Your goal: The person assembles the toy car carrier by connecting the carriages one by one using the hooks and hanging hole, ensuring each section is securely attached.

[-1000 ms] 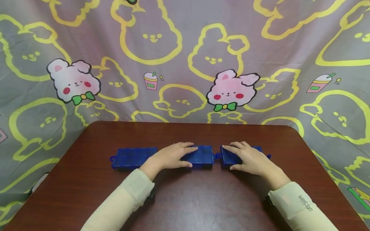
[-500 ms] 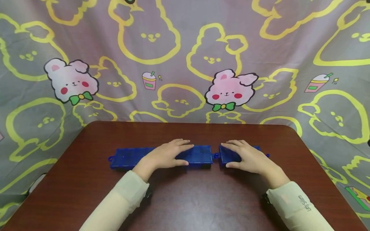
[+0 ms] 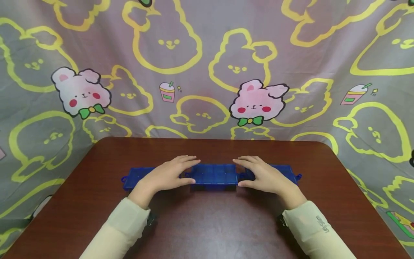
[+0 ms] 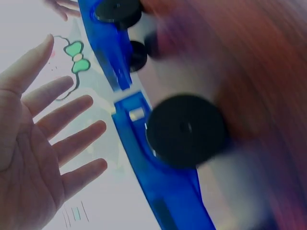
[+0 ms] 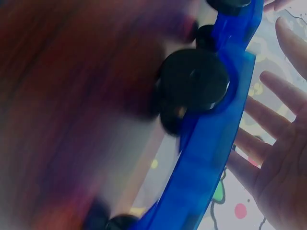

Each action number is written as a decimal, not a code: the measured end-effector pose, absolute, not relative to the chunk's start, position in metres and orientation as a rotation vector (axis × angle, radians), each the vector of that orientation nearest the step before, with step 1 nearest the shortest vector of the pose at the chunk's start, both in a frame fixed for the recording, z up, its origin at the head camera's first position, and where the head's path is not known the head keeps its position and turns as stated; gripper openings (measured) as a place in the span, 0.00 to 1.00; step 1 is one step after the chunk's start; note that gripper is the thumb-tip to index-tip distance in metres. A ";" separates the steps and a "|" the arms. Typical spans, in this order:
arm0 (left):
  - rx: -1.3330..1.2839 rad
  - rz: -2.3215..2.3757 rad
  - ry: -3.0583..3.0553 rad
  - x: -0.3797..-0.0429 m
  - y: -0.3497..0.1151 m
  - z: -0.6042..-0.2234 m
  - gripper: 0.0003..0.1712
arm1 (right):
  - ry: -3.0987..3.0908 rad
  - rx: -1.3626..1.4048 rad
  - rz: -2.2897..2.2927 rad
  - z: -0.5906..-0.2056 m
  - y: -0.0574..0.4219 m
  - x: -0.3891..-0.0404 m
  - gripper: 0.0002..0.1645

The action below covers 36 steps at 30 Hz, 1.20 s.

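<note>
Three flat blue wheeled toy cars, the left car (image 3: pixel 139 174), the middle car (image 3: pixel 213 174) and the right car (image 3: pixel 283 171), stand in a row end to end. My left hand (image 3: pixel 166 176) hovers by the joint between left and middle cars, hiding part of it. Over the right car's near end is my right hand (image 3: pixel 260 176), its thumb close to the middle car's corner. Both hands have spread, relaxed fingers and hold nothing. The left wrist view shows a black wheel (image 4: pixel 187 132) and a blue coupling loop (image 4: pixel 136 112); in the right wrist view fingers overlap the car's side (image 5: pixel 211 134).
The row rests on a brown wooden table (image 3: pixel 207 223) with rounded far corners. A grey curtain (image 3: pixel 200 79) printed with rabbits and yellow outlines hangs behind it. A hook (image 3: pixel 124 179) sticks out at the row's left end, another (image 3: pixel 299 177) at its right.
Both hands have shifted left along the row: the left hand off the middle car, the right toward the middle-right joint. The cars show no clear movement.
</note>
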<state>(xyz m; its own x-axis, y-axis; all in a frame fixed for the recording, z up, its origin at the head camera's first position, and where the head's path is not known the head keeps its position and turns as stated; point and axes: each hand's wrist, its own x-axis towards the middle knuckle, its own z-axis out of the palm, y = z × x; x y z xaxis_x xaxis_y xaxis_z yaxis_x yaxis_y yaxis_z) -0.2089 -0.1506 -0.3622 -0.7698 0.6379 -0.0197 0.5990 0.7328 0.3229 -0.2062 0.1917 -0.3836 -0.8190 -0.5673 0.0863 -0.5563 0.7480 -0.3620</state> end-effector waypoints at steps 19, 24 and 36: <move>0.754 0.521 2.871 -0.203 -0.215 -0.375 0.43 | 2.778 -1.065 -0.628 -0.386 0.130 -0.218 0.46; 0.726 0.508 2.874 -0.201 -0.221 -0.377 0.46 | 2.747 -1.060 -0.630 -0.390 0.120 -0.220 0.46; 0.701 0.470 2.845 -0.205 -0.220 -0.382 0.51 | 2.755 -1.091 -0.580 -0.392 0.118 -0.220 0.44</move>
<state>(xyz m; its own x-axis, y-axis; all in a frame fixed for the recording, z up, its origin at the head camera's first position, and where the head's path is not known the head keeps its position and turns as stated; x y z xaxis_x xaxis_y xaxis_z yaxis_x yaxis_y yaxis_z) -0.2050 -0.2196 -0.3819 -0.8743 0.4766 -0.0917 0.4218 0.8396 0.3423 -0.2203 0.1175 -0.3918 -0.7324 -0.6803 0.0269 -0.6334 0.6664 -0.3933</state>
